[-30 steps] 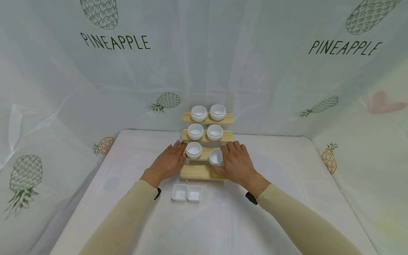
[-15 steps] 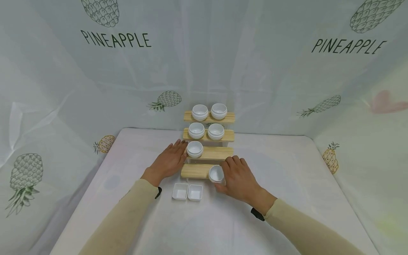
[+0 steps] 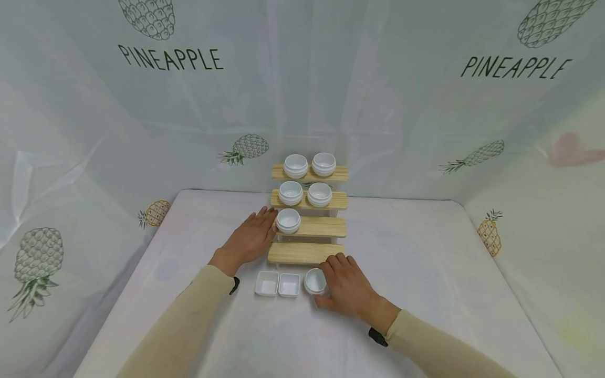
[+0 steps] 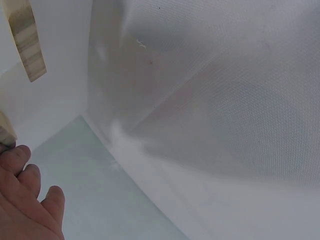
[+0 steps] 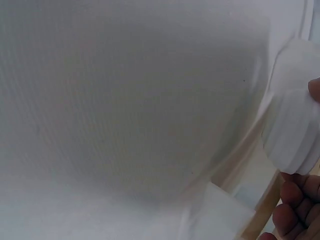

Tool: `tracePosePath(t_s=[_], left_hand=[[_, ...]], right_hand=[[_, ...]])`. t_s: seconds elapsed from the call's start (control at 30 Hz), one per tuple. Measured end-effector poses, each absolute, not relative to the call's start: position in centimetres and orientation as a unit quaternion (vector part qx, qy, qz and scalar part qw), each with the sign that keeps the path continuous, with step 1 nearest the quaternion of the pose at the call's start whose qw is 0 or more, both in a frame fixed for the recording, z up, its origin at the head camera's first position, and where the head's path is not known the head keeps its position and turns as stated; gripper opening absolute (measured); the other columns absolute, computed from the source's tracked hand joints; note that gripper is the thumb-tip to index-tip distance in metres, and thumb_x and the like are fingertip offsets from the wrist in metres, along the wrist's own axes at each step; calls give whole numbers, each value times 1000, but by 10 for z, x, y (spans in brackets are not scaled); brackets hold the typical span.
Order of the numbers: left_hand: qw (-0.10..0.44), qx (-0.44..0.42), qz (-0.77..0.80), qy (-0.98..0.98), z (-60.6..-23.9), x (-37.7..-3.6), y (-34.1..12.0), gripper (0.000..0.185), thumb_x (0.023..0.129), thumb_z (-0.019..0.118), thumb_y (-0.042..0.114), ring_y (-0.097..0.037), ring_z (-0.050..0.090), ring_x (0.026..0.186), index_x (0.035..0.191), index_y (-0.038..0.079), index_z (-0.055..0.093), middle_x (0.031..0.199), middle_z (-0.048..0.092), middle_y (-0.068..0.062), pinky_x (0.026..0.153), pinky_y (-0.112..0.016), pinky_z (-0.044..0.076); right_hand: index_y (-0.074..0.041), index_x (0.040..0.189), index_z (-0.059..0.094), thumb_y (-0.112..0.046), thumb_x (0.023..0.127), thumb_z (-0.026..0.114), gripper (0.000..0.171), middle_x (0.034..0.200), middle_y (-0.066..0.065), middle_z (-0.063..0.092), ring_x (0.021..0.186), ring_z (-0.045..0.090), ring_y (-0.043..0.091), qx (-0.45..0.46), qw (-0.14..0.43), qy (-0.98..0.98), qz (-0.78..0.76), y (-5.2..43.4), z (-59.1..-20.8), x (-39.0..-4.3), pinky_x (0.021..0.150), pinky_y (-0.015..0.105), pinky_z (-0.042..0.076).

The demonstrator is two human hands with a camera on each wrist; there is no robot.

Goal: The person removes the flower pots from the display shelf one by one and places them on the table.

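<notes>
My right hand [image 3: 348, 289] holds a round white bowl [image 3: 314, 282] by its side, at table level right of two square white dishes [image 3: 267, 284]. In the right wrist view the ridged bowl [image 5: 291, 132] shows between thumb and fingertips; whether it touches the table is unclear. My left hand [image 3: 248, 237], fingers extended, lies against the left side of a wooden stepped stand [image 3: 307, 254]. In the left wrist view its fingers [image 4: 31, 180] meet a wooden board's end. One round bowl [image 3: 288, 221] sits at the left of the second board from the front.
On the two rear boards stand several more round white bowls [image 3: 319, 194], two per board. Nothing sits on the lowest board. A pale cloth covers the table [image 3: 416, 252], and a pineapple-printed curtain [image 3: 378, 94] rises behind.
My right hand has brought the bowl from the right of the second board, down past the lowest board, to beside the square dishes. My left hand has stayed in place.
</notes>
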State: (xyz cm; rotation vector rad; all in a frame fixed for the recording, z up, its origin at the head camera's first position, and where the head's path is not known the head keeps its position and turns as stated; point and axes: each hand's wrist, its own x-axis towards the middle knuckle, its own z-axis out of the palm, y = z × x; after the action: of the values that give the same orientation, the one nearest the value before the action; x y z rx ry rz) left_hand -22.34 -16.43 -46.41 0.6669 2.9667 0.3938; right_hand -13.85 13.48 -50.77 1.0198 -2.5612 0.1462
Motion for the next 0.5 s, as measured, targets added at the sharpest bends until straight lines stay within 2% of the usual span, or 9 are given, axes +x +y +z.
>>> tracePosePath(t_s=[0.23, 0.5], left_hand=[[43, 215, 131, 967, -461, -222, -164, 63, 117, 22, 42, -29, 15, 164, 169, 8, 20, 175, 23, -10, 135, -51, 16], [44, 217, 125, 967, -460, -221, -163, 62, 117, 21, 41, -29, 15, 164, 169, 7, 21, 175, 24, -11, 134, -51, 16]], right_hand=[[-10, 103, 65, -58, 79, 78, 55, 96, 1, 57, 87, 50, 21, 367, 180, -911, 44, 133, -514, -138, 74, 31, 41], [-10, 109, 67, -61, 81, 77, 60, 100, 1, 61, 91, 53, 21, 372, 168, -913, 30, 132, -517, -135, 76, 32, 43]])
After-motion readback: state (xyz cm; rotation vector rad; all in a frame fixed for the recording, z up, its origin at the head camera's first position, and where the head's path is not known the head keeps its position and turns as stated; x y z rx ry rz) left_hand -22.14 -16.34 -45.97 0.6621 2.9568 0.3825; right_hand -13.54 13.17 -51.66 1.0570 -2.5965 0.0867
